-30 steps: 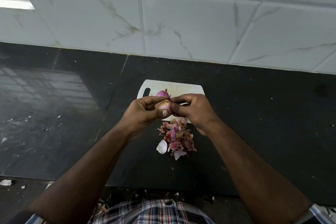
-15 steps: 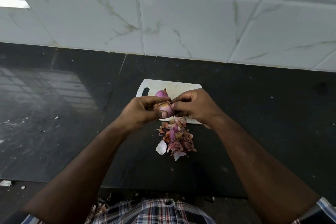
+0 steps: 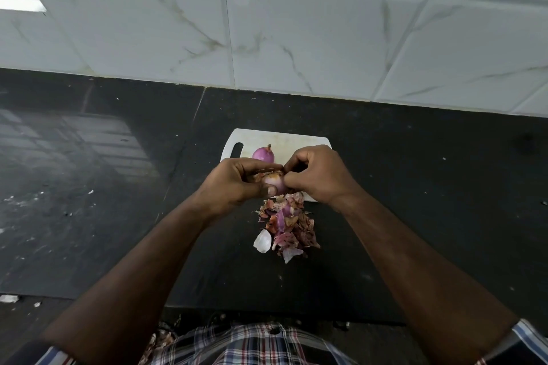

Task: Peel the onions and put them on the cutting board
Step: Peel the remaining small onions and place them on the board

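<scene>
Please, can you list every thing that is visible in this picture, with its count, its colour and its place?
peeled onion: one, purple, on the cutting board, behind the hands
held onion: one, pale purple with some brown skin left, between both hands
cutting board: one, white, on the counter near the wall
onion peels: one pile, pink, brown and white, on the counter in front of the board
counter: one, black
wall tiles: white with grey veins, behind the counter
checked shirt: one, at the bottom edge
left hand: holds the onion
right hand: pinches the skin at the onion's top
</scene>
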`<state>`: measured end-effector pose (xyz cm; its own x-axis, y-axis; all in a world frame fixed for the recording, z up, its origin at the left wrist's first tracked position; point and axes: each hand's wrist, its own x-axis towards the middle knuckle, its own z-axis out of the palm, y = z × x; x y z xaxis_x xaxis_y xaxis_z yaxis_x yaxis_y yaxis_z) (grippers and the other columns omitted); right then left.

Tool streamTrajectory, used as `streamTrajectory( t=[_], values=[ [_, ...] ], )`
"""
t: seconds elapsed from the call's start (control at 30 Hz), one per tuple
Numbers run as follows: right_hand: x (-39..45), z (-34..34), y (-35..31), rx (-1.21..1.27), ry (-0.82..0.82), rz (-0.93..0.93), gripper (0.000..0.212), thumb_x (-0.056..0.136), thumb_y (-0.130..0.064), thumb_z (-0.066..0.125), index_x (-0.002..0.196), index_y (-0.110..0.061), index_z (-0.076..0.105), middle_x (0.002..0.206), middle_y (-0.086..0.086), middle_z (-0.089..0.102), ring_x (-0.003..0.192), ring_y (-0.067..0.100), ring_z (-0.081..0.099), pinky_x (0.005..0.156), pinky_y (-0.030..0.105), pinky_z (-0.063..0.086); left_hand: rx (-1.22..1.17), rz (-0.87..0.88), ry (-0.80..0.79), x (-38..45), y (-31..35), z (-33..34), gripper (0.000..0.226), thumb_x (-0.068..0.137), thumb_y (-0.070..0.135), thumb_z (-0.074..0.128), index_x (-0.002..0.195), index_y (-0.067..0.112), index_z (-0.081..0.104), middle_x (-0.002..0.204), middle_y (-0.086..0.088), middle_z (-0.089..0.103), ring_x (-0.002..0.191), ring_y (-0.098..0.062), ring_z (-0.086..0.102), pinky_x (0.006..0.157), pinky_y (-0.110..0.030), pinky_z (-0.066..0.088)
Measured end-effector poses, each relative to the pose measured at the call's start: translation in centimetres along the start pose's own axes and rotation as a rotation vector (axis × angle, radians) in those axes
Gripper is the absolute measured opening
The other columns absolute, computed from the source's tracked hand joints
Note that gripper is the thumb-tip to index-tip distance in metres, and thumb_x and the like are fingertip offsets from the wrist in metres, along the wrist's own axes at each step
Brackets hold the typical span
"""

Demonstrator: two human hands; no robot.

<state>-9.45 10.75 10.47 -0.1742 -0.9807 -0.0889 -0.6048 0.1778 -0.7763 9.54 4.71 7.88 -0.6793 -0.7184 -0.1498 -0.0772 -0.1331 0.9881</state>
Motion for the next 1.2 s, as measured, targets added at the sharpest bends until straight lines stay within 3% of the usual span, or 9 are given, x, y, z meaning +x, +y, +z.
streamTrajectory(
  t=[0.1,0.17,0.43,0.6,0.73,0.83,1.0,1.07,1.2],
  values=[
    [0.0,-0.3,0.5,0.310,-0.017,0.098,0.009,0.085,-0.001,0.069,0.087,-0.006,0.076,0.084,0.010,0.074,0.074,0.021,0.074,0.066,0.032,0.062,-0.072,0.010,0.022,0.1,0.3,0.1,0.043,0.071,0.002,0.078,0.114,0.009,0.072,0.108,-0.011,0.077,0.103,-0.025,0.073,0.090,-0.031,0.058],
    [-0.2,-0.7,0.7,0.499,-0.099,0.164,0.009,0.091,-0.001,0.068,0.097,-0.002,0.074,0.092,0.015,0.075,0.080,0.024,0.075,0.071,0.032,0.062,-0.085,0.021,0.040,0.2,0.2,0.0,0.040,0.075,-0.003,0.076,0.113,0.008,0.072,0.106,-0.011,0.077,0.100,-0.022,0.073,0.088,-0.028,0.058],
    [-0.7,-0.3,1.4,0.657,-0.101,0.142,0.025,0.079,0.015,0.073,0.095,-0.005,0.075,0.084,0.009,0.077,0.078,0.018,0.074,0.069,0.025,0.059,-0.331,-0.027,0.039,0.1,-0.5,-0.4,0.043,0.075,-0.007,0.076,0.117,0.001,0.069,0.111,-0.020,0.072,0.100,-0.028,0.071,0.081,-0.031,0.061],
    [-0.7,0.0,0.8,0.671,-0.043,0.150,0.023,0.083,0.015,0.068,0.091,-0.005,0.073,0.086,0.012,0.075,0.076,0.022,0.073,0.066,0.029,0.061,-0.473,-0.069,-0.044,0.0,-0.6,-0.5,0.066,0.065,0.016,0.093,0.124,0.001,0.067,0.123,-0.024,0.068,0.107,-0.035,0.070,0.089,-0.039,0.060],
    [-1.0,0.2,0.5,0.796,-0.079,0.197,0.018,0.093,0.005,0.061,0.099,-0.009,0.072,0.094,0.009,0.076,0.084,0.022,0.074,0.068,0.032,0.061,-0.532,-0.074,-0.035,0.1,-0.8,-0.2,0.057,0.082,0.008,0.073,0.135,-0.002,0.056,0.139,-0.025,0.057,0.121,-0.037,0.062,0.101,-0.045,0.054],
    [-1.3,0.3,0.5,0.779,-0.074,0.158,0.021,0.087,0.002,0.070,0.103,-0.010,0.072,0.096,0.007,0.077,0.088,0.019,0.075,0.070,0.029,0.061,-0.495,-0.069,-0.020,0.1,-0.7,-0.1,0.050,0.088,0.006,0.067,0.137,0.002,0.056,0.137,-0.021,0.059,0.119,-0.032,0.064,0.097,-0.042,0.056],
    [-1.5,0.4,-0.1,0.768,0.027,0.125,0.026,0.070,-0.007,0.083,0.094,-0.013,0.074,0.088,0.002,0.077,0.082,0.017,0.075,0.067,0.026,0.059,-0.165,-0.057,0.155,0.0,-0.5,0.5,0.032,0.091,0.013,0.066,0.123,0.019,0.064,0.116,-0.005,0.065,0.103,-0.020,0.065,0.091,-0.037,0.055],
    [-1.6,0.5,-0.4,0.786,0.044,0.119,0.032,0.061,-0.017,0.084,0.091,-0.012,0.075,0.088,0.004,0.076,0.083,0.019,0.075,0.067,0.025,0.059,-0.120,-0.049,0.149,-0.1,-0.8,0.4,0.028,0.096,0.010,0.063,0.122,0.018,0.067,0.118,-0.007,0.065,0.100,-0.021,0.064,0.089,-0.037,0.055],
    [-1.8,0.9,-0.7,0.867,0.032,0.124,0.021,0.066,-0.012,0.081,0.086,-0.010,0.075,0.081,0.002,0.076,0.076,0.017,0.074,0.065,0.024,0.059,-0.236,-0.089,0.108,-0.5,-0.5,0.5,0.038,0.099,0.009,0.056,0.137,0.010,0.060,0.123,-0.017,0.068,0.100,-0.026,0.069,0.086,-0.031,0.058]
  ],
)
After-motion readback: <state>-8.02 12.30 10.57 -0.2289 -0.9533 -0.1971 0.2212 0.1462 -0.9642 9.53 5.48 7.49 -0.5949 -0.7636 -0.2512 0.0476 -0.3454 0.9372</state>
